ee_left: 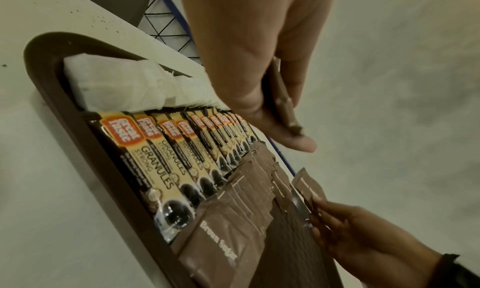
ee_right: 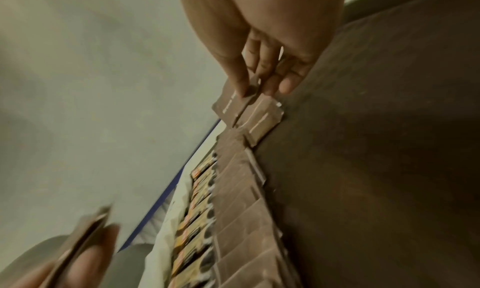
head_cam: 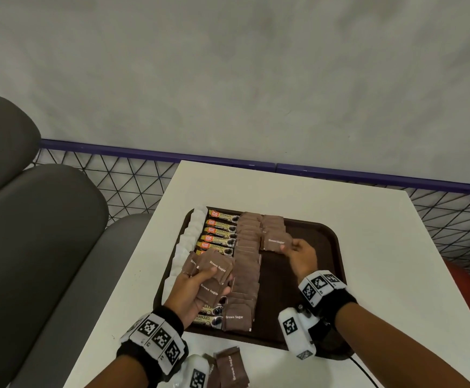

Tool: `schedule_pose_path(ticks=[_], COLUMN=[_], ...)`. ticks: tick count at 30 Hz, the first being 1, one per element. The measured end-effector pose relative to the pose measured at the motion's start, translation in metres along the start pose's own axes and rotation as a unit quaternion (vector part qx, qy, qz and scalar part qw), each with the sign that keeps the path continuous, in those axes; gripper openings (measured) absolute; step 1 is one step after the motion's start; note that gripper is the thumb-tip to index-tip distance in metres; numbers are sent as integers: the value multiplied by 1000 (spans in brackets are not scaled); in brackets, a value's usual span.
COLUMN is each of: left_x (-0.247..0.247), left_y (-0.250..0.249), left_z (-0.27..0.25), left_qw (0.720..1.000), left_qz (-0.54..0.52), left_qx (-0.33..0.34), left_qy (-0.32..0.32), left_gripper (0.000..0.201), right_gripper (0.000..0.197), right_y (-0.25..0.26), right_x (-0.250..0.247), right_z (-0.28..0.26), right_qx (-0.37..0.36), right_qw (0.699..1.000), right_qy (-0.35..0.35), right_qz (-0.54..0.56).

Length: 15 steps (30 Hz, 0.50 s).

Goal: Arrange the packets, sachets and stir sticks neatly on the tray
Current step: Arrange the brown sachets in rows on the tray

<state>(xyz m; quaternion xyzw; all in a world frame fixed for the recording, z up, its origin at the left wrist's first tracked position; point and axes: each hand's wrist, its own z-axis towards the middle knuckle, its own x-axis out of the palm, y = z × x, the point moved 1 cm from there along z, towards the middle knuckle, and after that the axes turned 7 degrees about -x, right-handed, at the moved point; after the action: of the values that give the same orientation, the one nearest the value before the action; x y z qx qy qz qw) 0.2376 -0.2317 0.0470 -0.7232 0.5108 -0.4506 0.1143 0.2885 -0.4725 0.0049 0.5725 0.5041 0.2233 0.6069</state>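
A dark brown tray (head_cam: pixel 317 239) on the white table holds a column of white sachets (head_cam: pixel 191 231), a column of coffee granule packets (head_cam: pixel 219 231) and overlapping rows of brown sugar sachets (head_cam: pixel 246 270). My left hand (head_cam: pixel 197 284) grips a fan of brown sugar sachets (head_cam: pixel 214 271) above the tray's left side; the left wrist view shows that stack (ee_left: pixel 283 101) edge-on between thumb and fingers. My right hand (head_cam: pixel 298 253) pinches one brown sugar sachet (head_cam: pixel 275 241) at the near end of a short second sugar row (head_cam: pixel 273 224); it also shows as sachet (ee_right: pixel 236 106).
Loose brown sugar sachets (head_cam: pixel 232 368) lie on the table (head_cam: pixel 396 261) near its front edge, below the tray. A grey padded seat (head_cam: pixel 40 219) stands left, and a wire mesh fence with a purple rail (head_cam: pixel 144 152) runs behind the table.
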Motion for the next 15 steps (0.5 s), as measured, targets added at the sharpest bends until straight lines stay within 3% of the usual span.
schedule_pose_path(ticks=[4,8,12,15], left_x=[-6,-8,-10,-11], left_y=[-1,-3,-5,-5], left_z=[0,4,7,8], left_qw=[999,999,1000,1000], left_qz=[23,25,9,7], left_qx=[6,4,-10,-13], left_qy=[-25,-33,-26,-22], left_gripper=[30,26,21,23], right_gripper=[29,32,30,26], right_y=[-15,-21,-22,-21], right_x=[-7,2,12,17], right_z=[15,21,23,26], right_qx=[51,75,81,69], right_qw=[997,996,995,987], right_qy=[-13,9,18,28], right_qz=[-63,-54,-57,-143])
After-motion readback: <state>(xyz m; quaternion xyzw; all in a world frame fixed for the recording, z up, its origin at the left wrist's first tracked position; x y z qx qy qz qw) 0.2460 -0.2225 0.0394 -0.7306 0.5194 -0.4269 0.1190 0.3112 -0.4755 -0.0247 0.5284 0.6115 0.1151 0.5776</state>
